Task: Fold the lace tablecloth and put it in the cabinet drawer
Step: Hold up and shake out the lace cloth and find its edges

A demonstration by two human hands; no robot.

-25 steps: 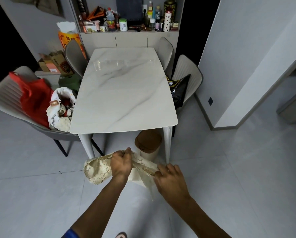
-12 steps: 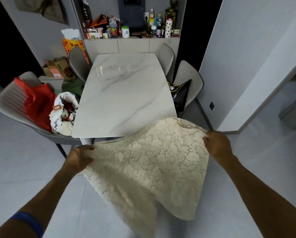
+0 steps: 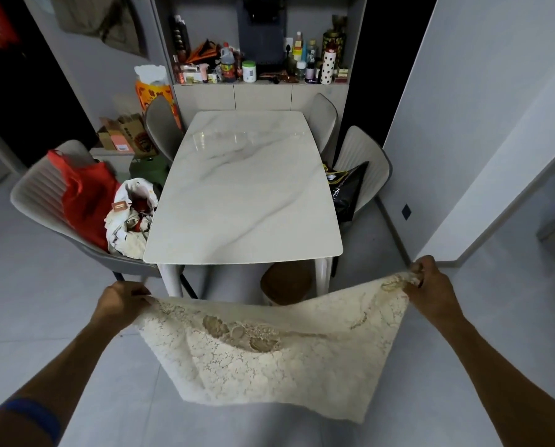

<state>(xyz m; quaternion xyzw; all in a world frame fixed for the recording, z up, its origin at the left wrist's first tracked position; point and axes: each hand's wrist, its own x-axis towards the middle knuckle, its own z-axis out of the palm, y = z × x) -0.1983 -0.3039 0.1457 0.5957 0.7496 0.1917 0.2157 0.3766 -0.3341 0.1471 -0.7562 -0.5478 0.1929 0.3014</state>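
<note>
The cream lace tablecloth (image 3: 269, 359) hangs spread in the air just before the marble table (image 3: 247, 195), seemingly doubled over.

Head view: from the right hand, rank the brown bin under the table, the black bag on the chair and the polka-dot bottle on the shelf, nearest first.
From the right hand, which grips the lace tablecloth:
1. Black bag, on the right-side chair.
2. Brown bin, under the table's near edge; too close to the bag to rank firmly.
3. Polka-dot bottle, far back on the shelf.
</note>
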